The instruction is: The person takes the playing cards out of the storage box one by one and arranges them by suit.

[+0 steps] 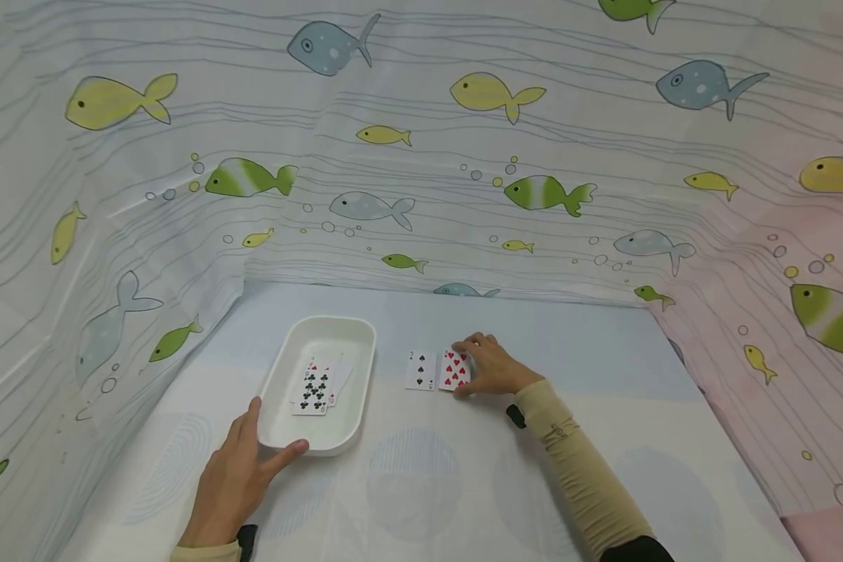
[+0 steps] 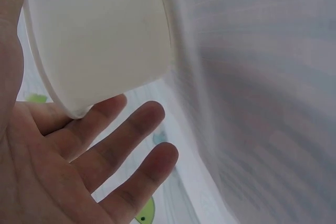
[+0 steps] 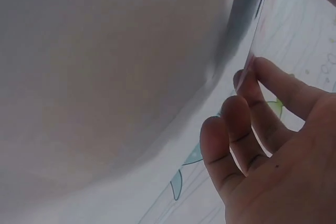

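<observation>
Thumb and fingertips of my right hand (image 1: 495, 367) grip a playing card with red hearts (image 1: 454, 370) by its far and near edges. In the right wrist view, that card (image 3: 257, 35) appears nearly edge-on, tilted up at the fingertips. Just left of it lies a card with black spades (image 1: 420, 371), face up. My left hand (image 1: 235, 472) touches the near left corner of a white tray (image 1: 368, 351), thumb along the near side, fingers on the left side. Seen from the left wrist, several fingers stretch past the tray's outer wall (image 2: 100, 30). A clubs card (image 1: 314, 392) tops a few overlapping cards inside the tray.
A pale tablecloth (image 1: 407, 499) with round blue patterns covers the table. Fish-printed cloth (image 1: 421, 172) hangs behind and along both sides. The tray stands left of the two cards, with a strip of tablecloth between them.
</observation>
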The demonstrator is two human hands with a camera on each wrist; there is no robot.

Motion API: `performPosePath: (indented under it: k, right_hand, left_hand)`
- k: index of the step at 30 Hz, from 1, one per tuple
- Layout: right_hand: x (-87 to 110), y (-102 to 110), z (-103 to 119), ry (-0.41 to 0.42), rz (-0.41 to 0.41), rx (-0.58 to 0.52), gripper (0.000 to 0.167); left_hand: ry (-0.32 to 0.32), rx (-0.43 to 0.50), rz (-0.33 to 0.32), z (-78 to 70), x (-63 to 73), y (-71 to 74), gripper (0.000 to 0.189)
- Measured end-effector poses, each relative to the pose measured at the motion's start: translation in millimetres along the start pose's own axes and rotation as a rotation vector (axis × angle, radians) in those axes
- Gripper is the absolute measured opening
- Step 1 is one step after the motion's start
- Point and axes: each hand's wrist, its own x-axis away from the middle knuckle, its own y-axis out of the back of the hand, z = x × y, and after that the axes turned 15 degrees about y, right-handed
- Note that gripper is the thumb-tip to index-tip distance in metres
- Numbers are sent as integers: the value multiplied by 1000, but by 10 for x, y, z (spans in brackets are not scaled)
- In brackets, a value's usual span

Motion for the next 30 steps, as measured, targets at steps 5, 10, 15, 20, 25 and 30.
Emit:
performPosePath:
  k: [5, 10, 15, 20, 25, 30]
  right_hand:
    - [5, -10, -56, -15, 57, 1, 88]
    - [2, -25, -88, -28, 69, -32, 86]
    - [3, -28, -85, -33, 64, -55, 86]
    - [6, -48, -107, -48, 69, -59, 88]
    - [15, -57, -96, -56, 54, -71, 90]
    - [19, -49, -73, -37, 52, -67, 93]
  left_hand:
    - [3, 5, -11, 2, 2, -11, 121]
    - [8, 0, -28, -7, 6, -22, 122]
    - [15, 0, -30, -9, 14, -20, 122]
    - [15, -2, -17, -10, 5, -11, 122]
    - [9, -7, -15, -13, -1, -9, 123]
    - [20, -2, -3, -12, -5, -11, 123]
